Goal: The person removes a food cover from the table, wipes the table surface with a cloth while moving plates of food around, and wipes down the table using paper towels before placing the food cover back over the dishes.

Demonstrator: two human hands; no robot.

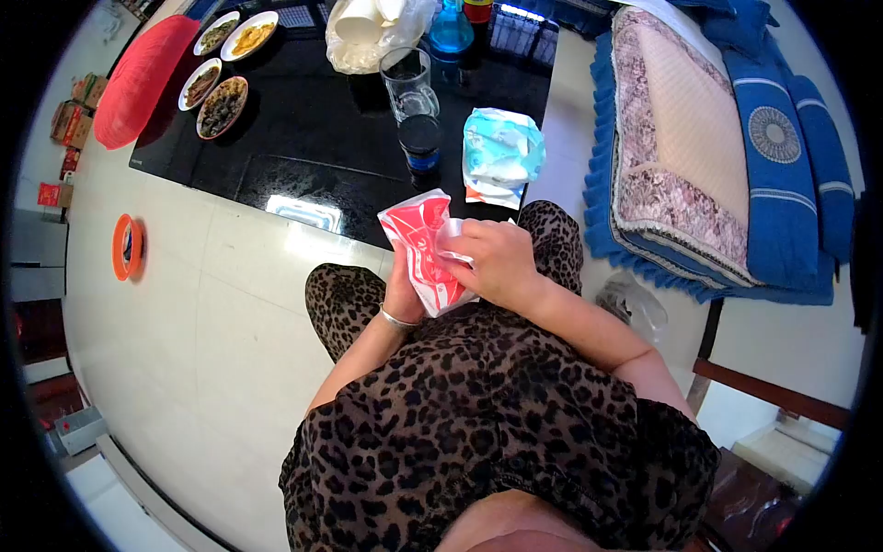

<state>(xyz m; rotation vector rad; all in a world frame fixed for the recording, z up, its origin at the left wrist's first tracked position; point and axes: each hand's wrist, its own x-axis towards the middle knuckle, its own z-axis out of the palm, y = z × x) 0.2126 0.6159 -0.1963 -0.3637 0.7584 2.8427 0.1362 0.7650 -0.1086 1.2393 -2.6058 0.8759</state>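
A red and white soft pack of tissues (pixel 425 248) is held above my lap, tilted, close to the table's front edge. My left hand (pixel 402 290), with a bracelet at the wrist, grips it from the left side and below. At the pack's opening, the fingers of my right hand (pixel 501 262) pinch a white tissue (pixel 450 241), which sticks partly out of the pack. My right fingertips are partly hidden by the tissue. Beyond the pack, a dark jar with a blue label (pixel 421 156) and a clear glass mug (pixel 409 83) stand on the black table (pixel 303 175).
On the table are several dishes of food (pixel 223 106), a bag with white cups (pixel 366 41), a blue bottle (pixel 451 35) and a turquoise and white pack (pixel 501 152). A red cushion-like thing (pixel 143 83) and an orange basin (pixel 127 248) are left; a sofa (pixel 690 120) is right.
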